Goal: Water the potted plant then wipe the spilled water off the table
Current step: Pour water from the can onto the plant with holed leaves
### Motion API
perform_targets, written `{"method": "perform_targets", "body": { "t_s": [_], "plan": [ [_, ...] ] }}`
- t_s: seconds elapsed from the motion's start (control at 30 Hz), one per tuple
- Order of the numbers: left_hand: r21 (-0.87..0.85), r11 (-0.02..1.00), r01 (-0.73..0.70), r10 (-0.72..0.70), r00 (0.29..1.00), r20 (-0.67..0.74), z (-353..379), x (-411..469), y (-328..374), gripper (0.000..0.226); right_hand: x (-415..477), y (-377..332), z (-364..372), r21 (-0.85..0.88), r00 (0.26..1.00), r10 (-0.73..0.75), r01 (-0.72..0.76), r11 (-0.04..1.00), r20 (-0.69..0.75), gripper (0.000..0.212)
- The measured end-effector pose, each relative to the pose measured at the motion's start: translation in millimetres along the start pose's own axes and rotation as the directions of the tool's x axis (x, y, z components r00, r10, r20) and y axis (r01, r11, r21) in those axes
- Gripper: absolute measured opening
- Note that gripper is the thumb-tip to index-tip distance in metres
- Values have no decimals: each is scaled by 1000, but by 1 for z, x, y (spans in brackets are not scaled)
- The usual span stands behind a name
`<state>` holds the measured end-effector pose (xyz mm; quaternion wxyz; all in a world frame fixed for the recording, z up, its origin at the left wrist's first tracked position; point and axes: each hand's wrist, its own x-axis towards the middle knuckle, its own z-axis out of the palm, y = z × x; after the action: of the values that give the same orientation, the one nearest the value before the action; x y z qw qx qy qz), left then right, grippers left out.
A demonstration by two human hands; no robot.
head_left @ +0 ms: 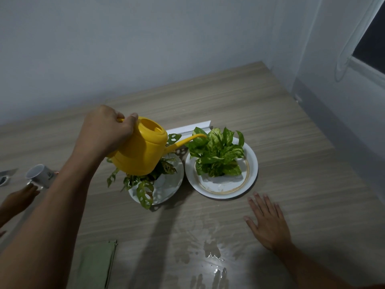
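My left hand (106, 130) grips the handle of a yellow watering can (141, 149), tilted with its thin spout reaching right over a variegated potted plant (218, 155). That plant stands on a white gold-rimmed plate (251, 174). A second plant with holed leaves (143, 188) sits on a white plate (177, 180) under the can. My right hand (268, 222) rests flat and spread on the wooden table (291, 142), right of a water puddle (212, 257) near the front edge. A folded green cloth (98, 265) lies at the front left.
Another person's hand (18, 201) at the left edge holds a white cup (40, 176) tipped sideways. A white strip (187, 127) lies behind the plants. Walls close off the back and right, with a window corner at top right.
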<state>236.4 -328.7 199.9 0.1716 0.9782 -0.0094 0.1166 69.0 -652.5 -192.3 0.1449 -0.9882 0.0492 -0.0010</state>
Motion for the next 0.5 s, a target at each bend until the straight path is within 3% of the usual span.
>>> {"method": "perform_targets", "body": {
  "t_s": [0.5],
  "plan": [
    [62,997,-42,41,999,16,-3,3,12,55,-1,2,4,10,1000,0,0,1000,-1,70]
  ]
}}
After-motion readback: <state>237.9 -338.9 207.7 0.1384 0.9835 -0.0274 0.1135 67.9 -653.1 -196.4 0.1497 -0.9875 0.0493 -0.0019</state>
